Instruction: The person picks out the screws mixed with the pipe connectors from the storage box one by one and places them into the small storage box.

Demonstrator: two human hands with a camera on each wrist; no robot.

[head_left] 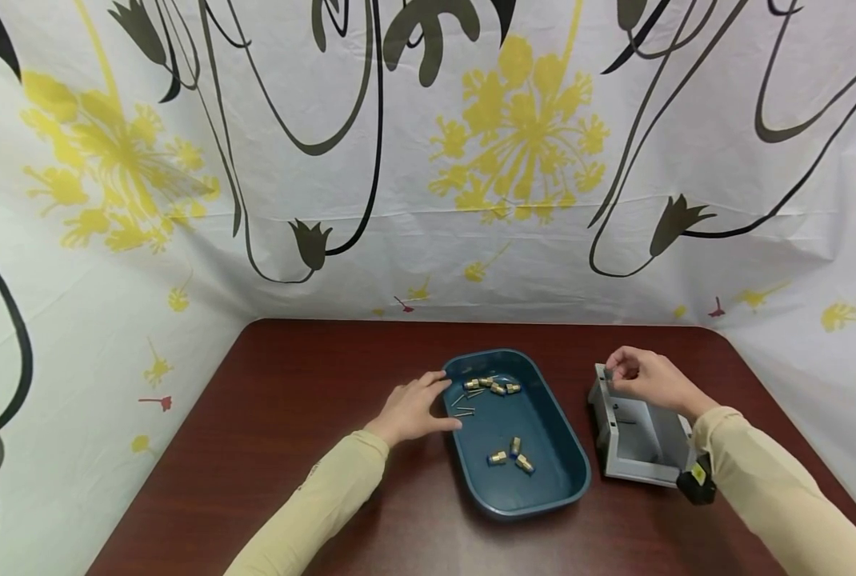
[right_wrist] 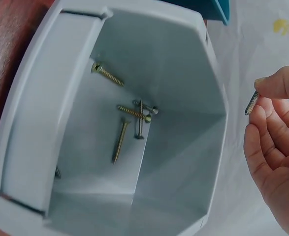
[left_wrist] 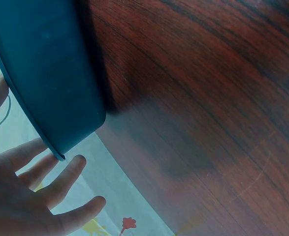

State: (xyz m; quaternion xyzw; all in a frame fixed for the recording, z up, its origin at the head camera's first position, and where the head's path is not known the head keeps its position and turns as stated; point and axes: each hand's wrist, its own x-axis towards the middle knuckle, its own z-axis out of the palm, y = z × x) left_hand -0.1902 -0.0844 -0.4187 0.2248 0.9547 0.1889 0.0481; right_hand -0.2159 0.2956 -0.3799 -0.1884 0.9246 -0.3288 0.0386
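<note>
My right hand point(head_left: 654, 382) is raised over the far end of a grey plastic box point(head_left: 640, 474). Between thumb and fingers it pinches a screw point(right_wrist: 252, 103), its threaded end showing in the right wrist view. Inside the box lie several loose screws point(right_wrist: 119, 142). At the left side of a blue tray point(head_left: 529, 412), my left hand point(head_left: 412, 408) touches the rim with fingers spread. The tray holds two groups of brass fittings point(head_left: 497, 458), one toward the far end and one nearer. Thin screws or nails point(head_left: 466, 412) lie near its left wall.
A black-and-yellow object point(head_left: 696, 480), partly hidden by the right sleeve, is at the box's near right corner. Both containers stand on a dark red wood-grain table point(head_left: 291, 400). A patterned white cloth point(head_left: 414, 184) hangs behind the table and along its sides.
</note>
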